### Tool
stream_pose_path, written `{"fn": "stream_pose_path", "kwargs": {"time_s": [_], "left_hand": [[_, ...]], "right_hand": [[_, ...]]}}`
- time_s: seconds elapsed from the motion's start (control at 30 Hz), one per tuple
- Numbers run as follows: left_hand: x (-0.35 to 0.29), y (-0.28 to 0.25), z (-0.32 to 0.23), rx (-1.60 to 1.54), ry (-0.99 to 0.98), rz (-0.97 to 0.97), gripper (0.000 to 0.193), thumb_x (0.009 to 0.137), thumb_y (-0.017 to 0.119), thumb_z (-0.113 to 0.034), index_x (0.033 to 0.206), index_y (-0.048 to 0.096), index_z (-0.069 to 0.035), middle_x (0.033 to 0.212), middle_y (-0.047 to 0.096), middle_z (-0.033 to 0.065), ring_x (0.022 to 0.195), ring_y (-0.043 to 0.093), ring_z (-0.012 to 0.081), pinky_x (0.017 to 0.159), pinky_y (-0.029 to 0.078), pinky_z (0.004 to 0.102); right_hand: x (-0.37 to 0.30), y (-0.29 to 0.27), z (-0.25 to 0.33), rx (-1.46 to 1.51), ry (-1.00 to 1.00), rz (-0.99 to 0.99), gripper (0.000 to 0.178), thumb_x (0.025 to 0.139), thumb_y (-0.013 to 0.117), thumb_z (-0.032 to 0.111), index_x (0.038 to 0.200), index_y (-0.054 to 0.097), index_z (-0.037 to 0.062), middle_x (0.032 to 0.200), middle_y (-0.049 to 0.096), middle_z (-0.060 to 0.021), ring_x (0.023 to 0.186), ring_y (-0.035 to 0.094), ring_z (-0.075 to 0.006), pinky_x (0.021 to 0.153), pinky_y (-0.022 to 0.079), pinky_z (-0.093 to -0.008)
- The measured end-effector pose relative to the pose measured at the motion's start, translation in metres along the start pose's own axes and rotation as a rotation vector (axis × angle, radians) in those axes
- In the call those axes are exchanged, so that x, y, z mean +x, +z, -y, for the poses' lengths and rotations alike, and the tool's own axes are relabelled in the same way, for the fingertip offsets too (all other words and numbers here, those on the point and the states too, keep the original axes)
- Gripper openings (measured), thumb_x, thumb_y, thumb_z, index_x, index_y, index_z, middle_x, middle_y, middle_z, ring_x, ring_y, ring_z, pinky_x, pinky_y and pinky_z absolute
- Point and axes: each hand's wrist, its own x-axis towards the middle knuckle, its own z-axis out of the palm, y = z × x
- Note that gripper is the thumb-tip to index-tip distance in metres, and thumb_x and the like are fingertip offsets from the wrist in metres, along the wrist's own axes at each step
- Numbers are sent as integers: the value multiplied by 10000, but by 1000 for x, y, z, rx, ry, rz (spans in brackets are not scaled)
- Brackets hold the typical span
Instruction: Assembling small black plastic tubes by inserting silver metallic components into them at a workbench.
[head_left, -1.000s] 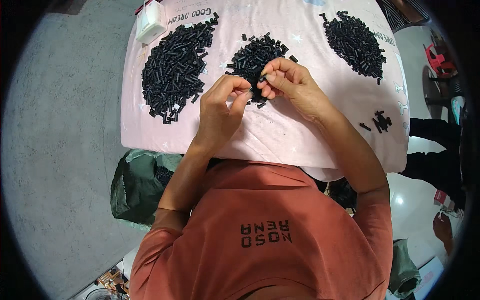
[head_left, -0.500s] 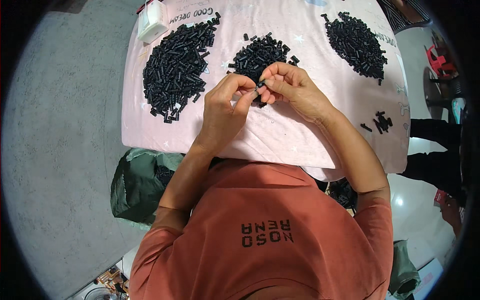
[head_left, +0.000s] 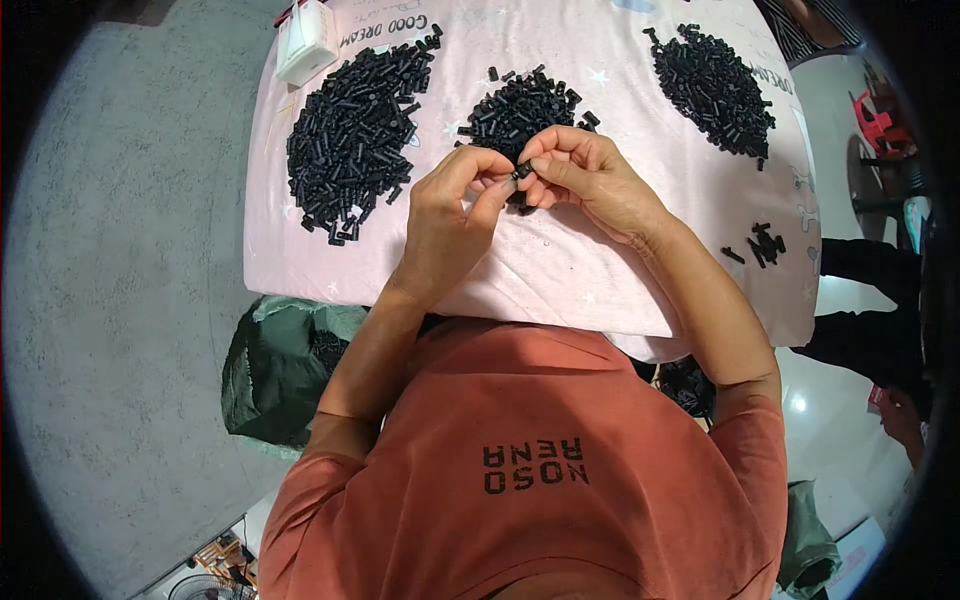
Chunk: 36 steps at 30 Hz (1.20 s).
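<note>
1. Grips small black cylinder [head_left: 523,170] in tight pinch of right hand [head_left: 588,178].
2. Pinches cylinder's left end with nearly closed left hand [head_left: 452,208].
3. Holds it over near side of middle black-parts pile [head_left: 522,106] on tabletop [head_left: 600,290].

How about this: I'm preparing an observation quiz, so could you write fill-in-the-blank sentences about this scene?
1. The left hand and right hand meet at a small black piece.  Of the three large black piles, the ____ one is nearest them.
2. The cloth is coloured ____.
3. The small cluster lies on the person's ____ side.

Missing words: middle; pink; right.
</note>
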Motion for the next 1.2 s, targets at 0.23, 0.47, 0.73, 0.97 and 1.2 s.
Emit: {"fn": "stream_pose_path", "kwargs": {"time_s": [0.23, 0.47, 0.73, 0.97, 1.2], "left_hand": [[0, 0, 2, 44, 31, 47, 78, 845, 641, 7, 922, 632, 1, 869, 647, 57, 782, 612, 121, 724, 495, 248], [-1, -2, 3, 39, 40, 3, 75, 817, 636, 16, 890, 629, -2, 842, 650, 103, 726, 650, 218, 676, 523, 305], [2, -1, 7, -16, 4, -48, 98, 820, 645, 18, 914, 623, 9, 846, 660, 107, 746, 659, 212, 684, 521, 298], [3, -3, -1, 56, 26, 0, 83, 814, 638, 19, 893, 617, 7, 821, 649, 107, 725, 653, 220, 672, 522, 306], [2, -3, -1, 72, 25, 40, 78, 836, 659, -12, 908, 635, 3, 810, 663, 59, 730, 624, 123, 682, 505, 258]], "right_hand": [[1, 2, -1, -122, -34, -29, 157, 961, 583, 97, 1071, 621, -9, 871, 680, -63, 744, 645, -84, 718, 546, -211], [-1, 8, 2, -181, -17, -72, 206, 944, 586, 39, 1136, 614, -32, 863, 665, -48, 751, 621, -73, 731, 540, -214], [0, 5, -2, -196, -109, -27, 127, 950, 537, -4, 1058, 602, -22, 886, 638, -42, 747, 596, -69, 738, 522, -212], [-2, 7, 2, -320, -128, -11, 120, 968, 539, 47, 1015, 637, -5, 844, 631, -22, 738, 590, -66, 718, 525, -217], [-1, 6, -1, -307, -141, -19, 119, 974, 550, 79, 995, 641, 5, 819, 625, -11, 722, 583, -61, 696, 518, -214]]}}
